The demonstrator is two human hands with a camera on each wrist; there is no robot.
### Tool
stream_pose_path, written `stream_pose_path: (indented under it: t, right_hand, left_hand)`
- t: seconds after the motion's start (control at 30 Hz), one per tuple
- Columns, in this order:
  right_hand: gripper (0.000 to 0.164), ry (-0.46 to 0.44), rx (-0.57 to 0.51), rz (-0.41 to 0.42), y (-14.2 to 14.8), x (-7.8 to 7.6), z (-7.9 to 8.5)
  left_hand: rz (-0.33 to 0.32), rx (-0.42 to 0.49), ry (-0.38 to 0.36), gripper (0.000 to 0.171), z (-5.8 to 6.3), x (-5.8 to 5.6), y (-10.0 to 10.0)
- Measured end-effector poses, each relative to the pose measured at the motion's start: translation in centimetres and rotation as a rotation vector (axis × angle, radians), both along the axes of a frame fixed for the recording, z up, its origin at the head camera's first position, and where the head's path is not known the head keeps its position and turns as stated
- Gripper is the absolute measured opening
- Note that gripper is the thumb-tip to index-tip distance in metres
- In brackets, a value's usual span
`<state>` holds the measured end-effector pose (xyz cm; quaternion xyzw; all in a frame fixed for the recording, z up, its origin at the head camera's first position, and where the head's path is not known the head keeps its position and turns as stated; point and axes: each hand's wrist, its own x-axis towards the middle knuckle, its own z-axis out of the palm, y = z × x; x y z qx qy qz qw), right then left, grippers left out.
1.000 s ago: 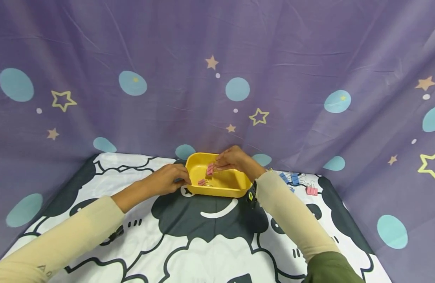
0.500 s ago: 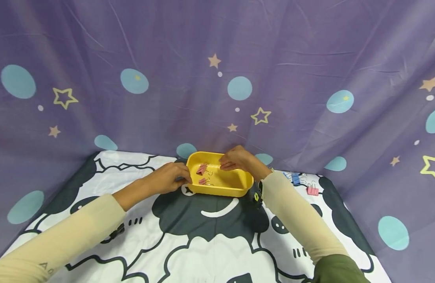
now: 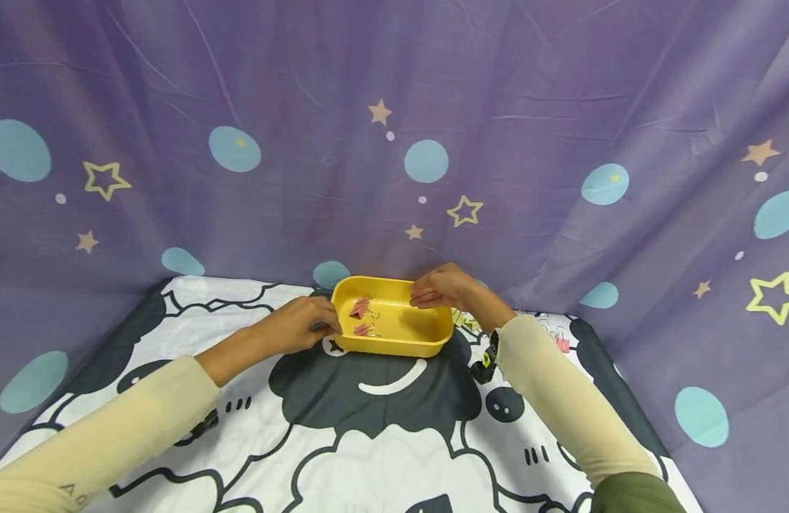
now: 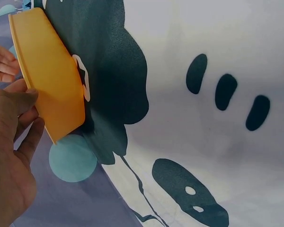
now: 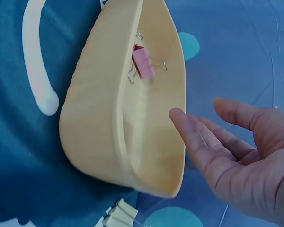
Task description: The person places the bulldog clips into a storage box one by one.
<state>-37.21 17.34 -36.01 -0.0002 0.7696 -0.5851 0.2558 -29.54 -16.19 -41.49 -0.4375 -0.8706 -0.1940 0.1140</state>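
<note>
A yellow plastic tray (image 3: 394, 348) stands at the far edge of the cloth. Two pink binder clips, one upper (image 3: 360, 308) and one lower (image 3: 363, 330), lie in its left part with wire handles sticking out. My left hand (image 3: 302, 324) pinches the tray's left rim, thumb outside in the left wrist view. Over the tray's right back side is my right hand (image 3: 450, 286); in the right wrist view its fingers (image 5: 194, 135) are loosely extended and hold nothing. One pink clip (image 5: 144, 63) shows clearly there, the other only by a bit of wire.
Right of the tray lie yellow binder clips (image 3: 466, 320), partly behind the right wrist. Further right a pink binder clip (image 3: 563, 345) rests beside the sleeve. A purple curtain (image 3: 317, 214) rises directly behind the tray. A cartoon-sheep cloth (image 3: 394, 470) covers the table.
My right hand has let go of a pink binder clip, which now lies in the tray beside the other. The hand has drawn back to the right. My left hand stays on the rim.
</note>
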Motion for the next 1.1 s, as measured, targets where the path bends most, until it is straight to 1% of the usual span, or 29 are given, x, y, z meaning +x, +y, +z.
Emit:
stream_pose_path:
  t: [0.2,0.33,0.43,0.6,0.77,0.93,1.1]
  right_hand:
    - [0.047,0.002,-0.015,0.002,1.7,0.2,0.3]
    - [0.048,-0.002,-0.006,0.015,2.7,0.3,0.6]
    - [0.049,-0.011,-0.004,0.009,3.3,0.3,1.0]
    - [0.052,-0.028,-0.006,0.003,4.9,0.7,1.5]
    - [0.053,-0.028,-0.013,0.009,6.4,1.0,1.0]
    - [0.053,-0.032,-0.008,0.02,7.5,1.2,0.7]
    - [0.054,-0.042,0.017,0.003,8.7,1.5,0.7]
  left_hand:
    - [-0.003,0.001,0.005,0.02,-0.1,0.0,0.0]
    - [-0.011,-0.013,0.029,0.022,-0.2,-0.1,-0.1]
    - [-0.017,-0.032,0.048,0.023,-0.1,-0.1,-0.2]
    - [-0.034,-0.05,0.039,0.022,-0.1,-0.2,-0.1]
    - [-0.037,-0.098,0.032,0.025,-0.4,-0.2,-0.1]
    - [-0.038,-0.119,0.03,0.029,-0.5,-0.1,-0.1]
    - [-0.05,-0.12,0.065,0.036,-0.9,-0.2,-0.2]
